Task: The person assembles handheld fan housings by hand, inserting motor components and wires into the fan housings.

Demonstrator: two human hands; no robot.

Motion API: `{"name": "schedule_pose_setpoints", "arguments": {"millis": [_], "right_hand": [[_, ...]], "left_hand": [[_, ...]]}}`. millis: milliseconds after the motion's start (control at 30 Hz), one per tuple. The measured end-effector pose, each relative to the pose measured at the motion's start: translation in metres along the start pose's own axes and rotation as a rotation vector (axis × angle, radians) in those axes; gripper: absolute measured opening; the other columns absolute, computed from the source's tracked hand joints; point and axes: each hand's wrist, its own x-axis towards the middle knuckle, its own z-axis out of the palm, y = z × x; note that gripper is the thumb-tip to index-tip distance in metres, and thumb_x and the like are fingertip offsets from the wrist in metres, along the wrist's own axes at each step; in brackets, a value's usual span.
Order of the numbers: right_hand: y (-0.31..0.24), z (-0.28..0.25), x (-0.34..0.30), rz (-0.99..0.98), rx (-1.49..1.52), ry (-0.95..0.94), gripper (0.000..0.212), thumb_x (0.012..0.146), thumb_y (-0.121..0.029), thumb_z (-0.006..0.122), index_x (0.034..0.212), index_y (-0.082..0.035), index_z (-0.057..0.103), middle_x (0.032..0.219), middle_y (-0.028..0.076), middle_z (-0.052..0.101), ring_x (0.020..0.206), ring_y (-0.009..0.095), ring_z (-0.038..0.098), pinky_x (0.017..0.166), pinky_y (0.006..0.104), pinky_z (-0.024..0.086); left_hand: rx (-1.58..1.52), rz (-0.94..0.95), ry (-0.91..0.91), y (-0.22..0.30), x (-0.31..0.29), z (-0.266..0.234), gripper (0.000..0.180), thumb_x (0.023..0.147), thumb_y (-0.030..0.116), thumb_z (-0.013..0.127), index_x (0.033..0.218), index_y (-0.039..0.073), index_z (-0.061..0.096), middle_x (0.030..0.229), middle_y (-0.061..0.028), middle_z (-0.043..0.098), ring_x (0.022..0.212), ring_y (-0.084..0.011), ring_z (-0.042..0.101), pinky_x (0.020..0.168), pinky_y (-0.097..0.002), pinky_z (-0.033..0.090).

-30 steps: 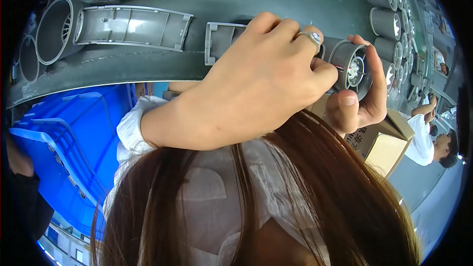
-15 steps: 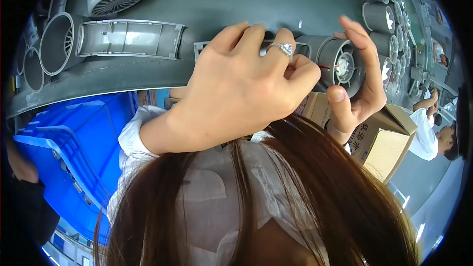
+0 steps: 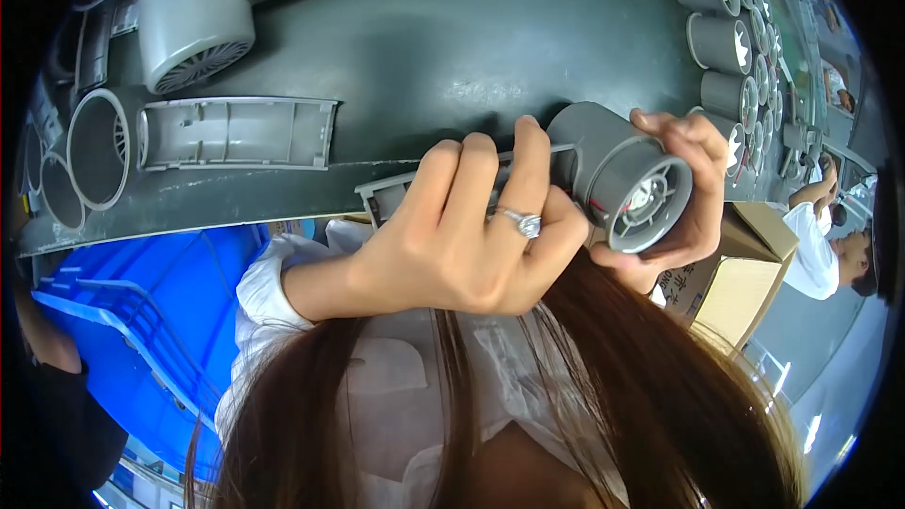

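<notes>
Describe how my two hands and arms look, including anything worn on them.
Both hands are bare, without gloves. The left hand wears a silver-coloured ring with a clear stone; a loose white sleeve ends on that forearm, short of the wrist. No ring shows on the visible fingers of the right hand. Long brown hair hides most of that forearm.

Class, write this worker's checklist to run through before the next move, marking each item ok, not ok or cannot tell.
1. Right hand holding the fan housing: ok, fingers around its side.
2. Left hand gripping the handle channel: cannot tell, contact partly hidden.
3. Inside of handle channel visible: not ok, mostly covered.
4. Red wire free of pinching: cannot tell, too small.
5. Half-shell clear of both hands: ok, lying apart on the bench.
</notes>
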Motion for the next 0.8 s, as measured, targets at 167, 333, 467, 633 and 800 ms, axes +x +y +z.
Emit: {"name": "schedule_pose_setpoints", "arguments": {"millis": [167,333,467,633,800], "right_hand": [[0.000,0.003,-0.006,-0.043,-0.035,0.079,0.076,0.052,-0.042,0.090,0.104,0.005,0.059,0.109,0.018,0.048,0.093,0.026,0.057,0.084,0.0395,0.053],[-0.013,-0.009,-0.006,0.035,-0.085,-0.104,0.087,0.052,-0.038,0.091,0.118,0.003,0.053,0.120,0.015,0.039,0.104,0.030,0.054,0.095,0.0486,0.049],[-0.017,-0.008,-0.007,0.030,-0.136,-0.102,0.089,0.053,-0.037,0.091,0.119,0.007,0.052,0.119,0.015,0.040,0.105,0.032,0.055,0.093,0.0492,0.049],[-0.020,-0.008,-0.006,0.050,-0.158,-0.083,0.088,0.052,-0.036,0.091,0.117,0.010,0.052,0.117,0.017,0.042,0.105,0.033,0.055,0.093,0.0488,0.049],[-0.027,-0.008,0.002,0.125,-0.201,-0.085,0.084,0.056,-0.035,0.089,0.116,0.011,0.053,0.116,0.018,0.043,0.106,0.033,0.056,0.092,0.0451,0.048]], "left_hand": [[-0.024,0.062,0.037,-0.005,-0.003,0.006,0.015,0.072,0.003,0.055,0.062,0.002,0.043,0.084,-0.0235,0.066,0.058,-0.0247,0.056,0.046,-0.0269,0.044],[-0.044,0.077,0.027,-0.005,-0.004,0.005,0.017,0.073,0.003,0.056,0.063,0.001,0.042,0.084,-0.0243,0.066,0.058,-0.0250,0.057,0.046,-0.0274,0.045],[-0.032,0.074,0.014,-0.003,-0.004,0.003,0.016,0.073,0.002,0.056,0.064,0.002,0.043,0.085,-0.0242,0.067,0.058,-0.0249,0.057,0.046,-0.0274,0.045],[-0.024,0.077,0.012,-0.004,-0.003,0.005,0.014,0.071,0.001,0.055,0.064,0.002,0.042,0.086,-0.0240,0.067,0.058,-0.0248,0.056,0.047,-0.0274,0.045],[-0.013,0.067,0.004,-0.004,-0.002,0.007,0.013,0.070,-0.001,0.053,0.064,0.002,0.042,0.087,-0.0242,0.067,0.058,-0.0251,0.057,0.047,-0.0278,0.045]]}}
